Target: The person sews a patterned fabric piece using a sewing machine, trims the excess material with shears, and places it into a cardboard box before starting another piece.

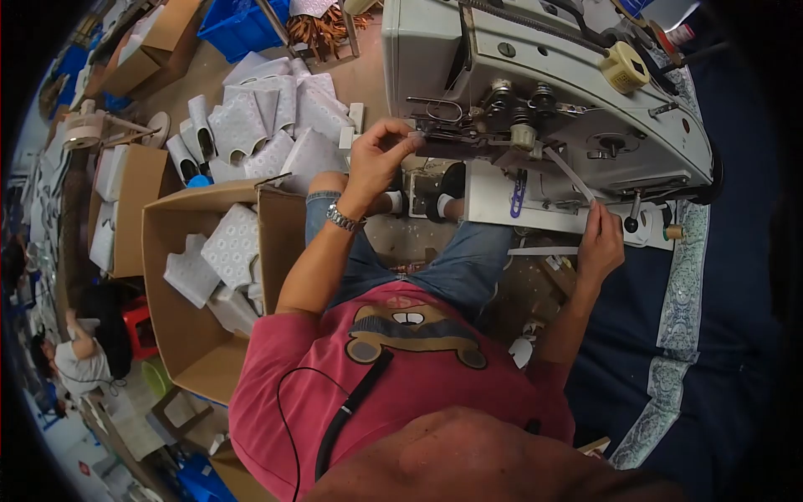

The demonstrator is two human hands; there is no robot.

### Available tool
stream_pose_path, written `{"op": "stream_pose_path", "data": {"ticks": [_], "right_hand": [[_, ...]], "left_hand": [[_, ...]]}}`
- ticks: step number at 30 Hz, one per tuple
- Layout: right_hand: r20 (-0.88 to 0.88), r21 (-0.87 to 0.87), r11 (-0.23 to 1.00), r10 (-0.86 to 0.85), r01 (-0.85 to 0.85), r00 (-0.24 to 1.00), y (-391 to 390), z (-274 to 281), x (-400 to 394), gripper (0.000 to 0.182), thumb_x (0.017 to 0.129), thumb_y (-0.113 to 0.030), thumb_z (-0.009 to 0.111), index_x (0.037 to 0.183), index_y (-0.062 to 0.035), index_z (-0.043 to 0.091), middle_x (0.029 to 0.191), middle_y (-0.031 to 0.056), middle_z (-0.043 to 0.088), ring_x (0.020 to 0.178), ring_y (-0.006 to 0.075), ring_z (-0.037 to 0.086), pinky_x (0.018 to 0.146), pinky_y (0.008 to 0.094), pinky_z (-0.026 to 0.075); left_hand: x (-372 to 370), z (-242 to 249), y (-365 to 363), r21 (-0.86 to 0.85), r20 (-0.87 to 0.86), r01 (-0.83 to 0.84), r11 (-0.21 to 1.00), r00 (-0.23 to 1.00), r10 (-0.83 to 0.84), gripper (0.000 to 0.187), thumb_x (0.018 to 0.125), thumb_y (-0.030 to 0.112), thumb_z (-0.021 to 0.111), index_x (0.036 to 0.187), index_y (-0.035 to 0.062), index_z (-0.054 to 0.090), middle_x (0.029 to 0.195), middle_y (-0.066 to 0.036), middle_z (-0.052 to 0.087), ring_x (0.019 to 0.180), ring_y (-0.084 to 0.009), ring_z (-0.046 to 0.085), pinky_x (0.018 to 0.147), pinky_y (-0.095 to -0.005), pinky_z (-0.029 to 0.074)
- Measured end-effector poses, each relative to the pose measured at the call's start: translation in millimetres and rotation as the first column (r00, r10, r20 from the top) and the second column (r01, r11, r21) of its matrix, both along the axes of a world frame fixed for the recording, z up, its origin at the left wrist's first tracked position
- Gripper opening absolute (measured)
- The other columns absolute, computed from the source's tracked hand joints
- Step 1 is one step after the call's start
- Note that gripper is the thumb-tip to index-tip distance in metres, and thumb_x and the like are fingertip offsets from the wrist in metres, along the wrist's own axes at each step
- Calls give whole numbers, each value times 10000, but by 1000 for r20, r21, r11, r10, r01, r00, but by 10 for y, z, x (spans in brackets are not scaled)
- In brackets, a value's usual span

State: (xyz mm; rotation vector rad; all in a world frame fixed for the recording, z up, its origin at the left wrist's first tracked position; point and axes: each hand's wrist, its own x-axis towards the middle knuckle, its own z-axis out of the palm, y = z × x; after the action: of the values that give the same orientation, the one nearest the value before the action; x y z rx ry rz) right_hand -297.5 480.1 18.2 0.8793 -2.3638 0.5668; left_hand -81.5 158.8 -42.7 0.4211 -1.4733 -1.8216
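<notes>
Beside the sewing machine (602, 100), toward its near right, found right grip (602, 243) closed on pale strip (571, 176), with thumb and fingertips pinched at the near end of its visible run. Off the machine's left front, noted left grip (381, 163), thumb and forefinger drawn close together at small pale bit (416, 135); could not tell a firm hold from a mere touch. Saw metal watch (344, 217) on that wrist.

Judged pale strip light, thin and bendable across its flat, with some spring along its edge. Looked fairly smooth, so likely to slide between fingertips; hardly fragile, but probably easy to crease or twist. Rated best hold: flat between thumb and forefinger, short of the machine, with gentle tension only.

Traced long axis on a nearly straight slant: far end up and left beneath the machine's head, near end down and right at the right grip. Saw no sag.

Just below, found second pale strip (544, 250), nearly crosswise, close to the right grip; could not confirm any join.

Farther out, logged purple item (518, 197) on white machine bed (488, 192), cardboard box (180, 222) of white patterned pieces (234, 243) on the left, dark blue cloth (728, 293) on the right.
</notes>
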Motion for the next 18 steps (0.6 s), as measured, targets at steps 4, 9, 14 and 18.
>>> {"op": "stream_pose_path", "data": {"ticks": [4,9,14,18], "right_hand": [[101,-71,997,28,-21,994,-62,-31,-7,166,956,-178,672,1023,-44,745,870,68,690,721,225,664,623,325,508],[148,-169,983,102,-77,984,-64,-92,-72,147,945,-120,683,1010,0,737,821,86,672,671,173,626,580,304,474],[195,-161,983,119,-88,974,-15,-174,-42,138,945,-110,682,995,7,736,830,84,674,681,160,618,586,297,471],[107,-232,943,269,-239,957,11,-189,106,103,943,-57,662,984,1,738,895,113,691,748,214,647,656,320,520]], "left_hand": [[43,-26,34,33,10,-34,999,999,34,97,904,3,711,985,6,657,946,-13,671,875,-81,639,778,-216,512],[89,67,19,-66,107,-93,994,989,99,103,901,-3,708,994,-14,665,944,-42,700,863,-95,659,791,-229,527],[29,301,-41,166,189,-69,984,981,37,93,888,5,706,965,-18,659,884,-49,705,806,-98,664,744,-217,522],[-20,164,-205,476,160,82,876,971,-178,97,881,62,708,936,-3,660,835,-39,682,715,-100,626,650,-218,497]]}}
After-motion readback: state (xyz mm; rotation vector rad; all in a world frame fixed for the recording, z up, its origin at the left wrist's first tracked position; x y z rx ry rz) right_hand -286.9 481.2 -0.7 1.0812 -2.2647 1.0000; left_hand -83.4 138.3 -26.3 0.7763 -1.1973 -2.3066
